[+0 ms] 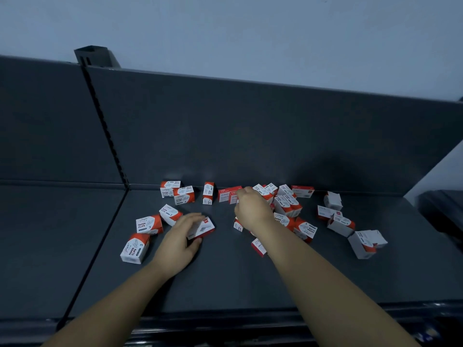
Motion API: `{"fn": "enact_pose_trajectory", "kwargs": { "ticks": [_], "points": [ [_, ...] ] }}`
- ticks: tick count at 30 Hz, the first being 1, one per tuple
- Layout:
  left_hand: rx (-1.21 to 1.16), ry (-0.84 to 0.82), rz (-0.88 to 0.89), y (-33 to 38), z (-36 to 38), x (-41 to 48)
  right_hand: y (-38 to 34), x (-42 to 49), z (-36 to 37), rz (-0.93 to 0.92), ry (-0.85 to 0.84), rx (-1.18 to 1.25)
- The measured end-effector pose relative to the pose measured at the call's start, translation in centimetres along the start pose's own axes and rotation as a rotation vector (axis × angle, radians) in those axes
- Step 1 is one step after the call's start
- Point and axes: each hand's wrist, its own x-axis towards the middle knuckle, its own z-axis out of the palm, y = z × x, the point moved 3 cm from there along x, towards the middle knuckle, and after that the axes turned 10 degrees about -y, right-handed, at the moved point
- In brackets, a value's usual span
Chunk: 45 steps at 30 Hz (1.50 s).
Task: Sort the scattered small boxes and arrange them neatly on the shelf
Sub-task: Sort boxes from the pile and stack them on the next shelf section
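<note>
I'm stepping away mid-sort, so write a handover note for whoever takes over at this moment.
The left hand grips a red-and-white box lying on the shelf. The right hand reaches into the middle heap, fingers curled; whether it holds a box is hidden. Loose paper clip boxes lie at the left, and more boxes are scattered far right. Done: no neat row shows yet. Left: sort by kind and line them all up.

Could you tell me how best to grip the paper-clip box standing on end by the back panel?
Pinch the upright box across its left and right faces, coming from above and in front: gaps lie either side, and the back panel stands close behind.
</note>
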Motion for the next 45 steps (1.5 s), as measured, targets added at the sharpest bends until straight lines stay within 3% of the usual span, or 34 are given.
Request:
{"fn": "enact_pose_trajectory", "kwargs": {
  "ticks": [8,12,14,16,20,24,28,30,34,38,40,43,45],
  "points": [
    [-0.212,-0.001,-0.115,-0.7,-0.5,-0.1,-0.7,1.0,0.2,0.058,0.005,-0.121],
    [-0.276,-0.056,-0.118,-0.8,-0.7,0.0,-0.7,0.8,0.4,-0.047,0.012,-0.154],
    [-0.295,-0.065,-0.114,-0.9,-0.8,0.0,-0.9,0.2,0.3,-0.15,0.073,0.052],
    [-0.317,-0.072,-0.115,-0.9,-0.9,-0.1,-1.5,-0.9,-0.3,-0.208,0.1,0.459],
    [-0.375,-0.1,-0.096,-0.5,-1.0,-0.3,-3.3,-3.0,0.4,-0.205,-0.059,1.107],
    [-0.437,-0.049,-0.069,0.1,-1.3,-0.7,-4.1,-4.1,2.2,-0.114,-0.129,1.393],
    [-0.399,-0.008,-0.072,0.0,-1.1,-0.9,-4.0,-4.6,4.6,0.068,-0.079,1.542],
    [-0.336,0.003,-0.062,-0.1,-0.9,-0.8,-3.8,-4.9,5.6,0.118,-0.069,1.463],
    [-0.174,0.024,0.002,-0.3,-0.8,-0.6,-3.1,-5.3,6.6,0.082,-0.096,0.859],
    [-0.09,-0.007,0.013,-0.5,-0.5,-0.5,-3.3,-5.2,5.7,0.015,-0.173,0.669],
    [-0.07,-0.019,0.006,-0.6,-0.5,-0.4,-3.6,-4.9,3.9,-0.039,-0.077,0.548],
    [-0.085,-0.029,-0.006,-0.7,-0.6,-0.4,-3.7,-3.8,0.7,-0.161,0.239,0.421],
    [-0.106,-0.034,-0.018,-0.7,-0.8,-0.4,-3.2,-2.2,-0.1,-0.185,0.275,0.217]
  ]
}}
